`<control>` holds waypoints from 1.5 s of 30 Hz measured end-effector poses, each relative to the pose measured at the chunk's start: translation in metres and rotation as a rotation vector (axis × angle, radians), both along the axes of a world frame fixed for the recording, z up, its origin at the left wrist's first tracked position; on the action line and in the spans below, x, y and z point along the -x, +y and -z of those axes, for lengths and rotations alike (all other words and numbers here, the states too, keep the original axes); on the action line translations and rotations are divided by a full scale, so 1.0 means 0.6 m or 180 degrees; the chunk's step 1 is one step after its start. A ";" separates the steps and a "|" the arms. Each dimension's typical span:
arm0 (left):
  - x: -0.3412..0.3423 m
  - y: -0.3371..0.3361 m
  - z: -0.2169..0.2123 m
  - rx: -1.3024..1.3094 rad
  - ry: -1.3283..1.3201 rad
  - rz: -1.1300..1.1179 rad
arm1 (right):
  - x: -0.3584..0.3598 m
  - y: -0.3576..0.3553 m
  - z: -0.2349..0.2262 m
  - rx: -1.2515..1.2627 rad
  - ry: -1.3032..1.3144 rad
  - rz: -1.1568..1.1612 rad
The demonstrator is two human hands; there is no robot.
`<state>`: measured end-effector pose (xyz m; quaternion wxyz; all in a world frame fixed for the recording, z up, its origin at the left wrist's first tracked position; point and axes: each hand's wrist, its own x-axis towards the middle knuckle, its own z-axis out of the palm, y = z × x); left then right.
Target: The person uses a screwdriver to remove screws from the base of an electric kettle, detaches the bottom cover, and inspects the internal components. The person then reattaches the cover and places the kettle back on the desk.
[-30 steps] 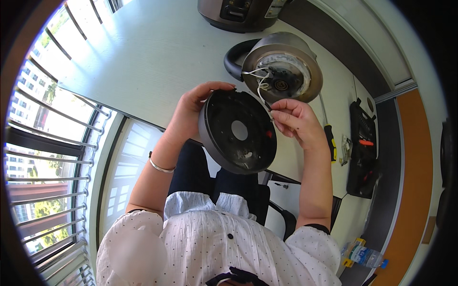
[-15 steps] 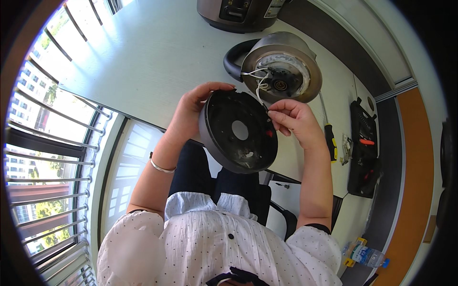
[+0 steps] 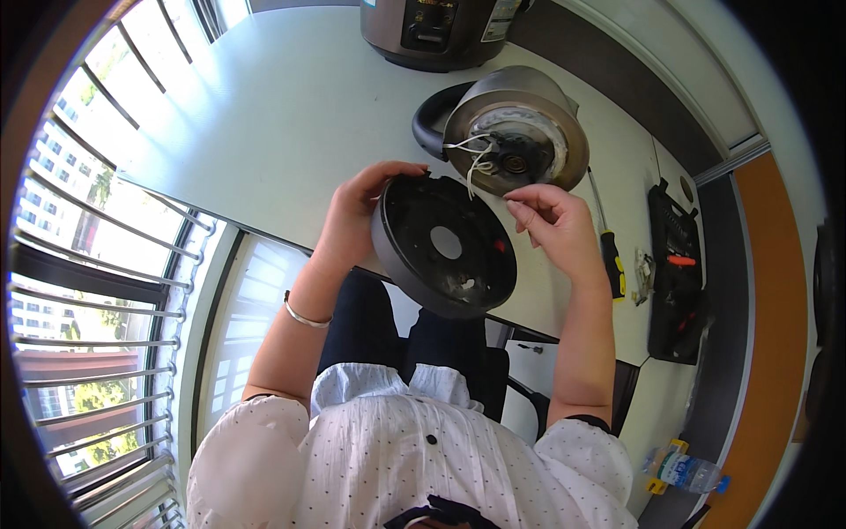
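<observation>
— Hands first: what does each one have?

— Left hand (image 3: 357, 207) is clamped on the rim of a round black base plate (image 3: 443, 247), fingers curled over its upper edge, holding it tilted above the near edge of the white table (image 3: 264, 106). Right hand (image 3: 551, 225) is off the plate, just beside its right side, fingertips pinched together — on what, if anything, I cannot tell.

— And the kettle?

— Lying on its side on the table, just beyond the plate, open underside toward the camera. White wires (image 3: 474, 159) hang out of the kettle body (image 3: 515, 132) and reach down to the plate's top edge.

— Anything changed from a second ago?

— Little. The plate sits in the same grip, tilted about the same; the right hand has drawn slightly away from its rim, toward the right.

— Around them?

— A screwdriver (image 3: 606, 238) lies right of the hand, a black tool case (image 3: 674, 264) farther right, a cooker (image 3: 436, 31) at the far edge.
</observation>
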<state>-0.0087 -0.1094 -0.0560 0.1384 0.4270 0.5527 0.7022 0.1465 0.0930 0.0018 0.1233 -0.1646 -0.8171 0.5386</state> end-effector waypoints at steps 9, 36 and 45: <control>-0.004 0.000 -0.002 -0.0242 -0.0429 0.0067 | -0.005 0.000 0.006 -0.0717 0.0819 0.0393; -0.025 0.017 -0.002 -0.0213 0.0476 -0.0260 | 0.016 0.046 0.032 -0.1809 0.1878 0.1529; -0.050 0.042 0.001 -0.0203 0.0329 -0.0627 | 0.015 0.044 0.031 -0.1698 0.1784 0.1475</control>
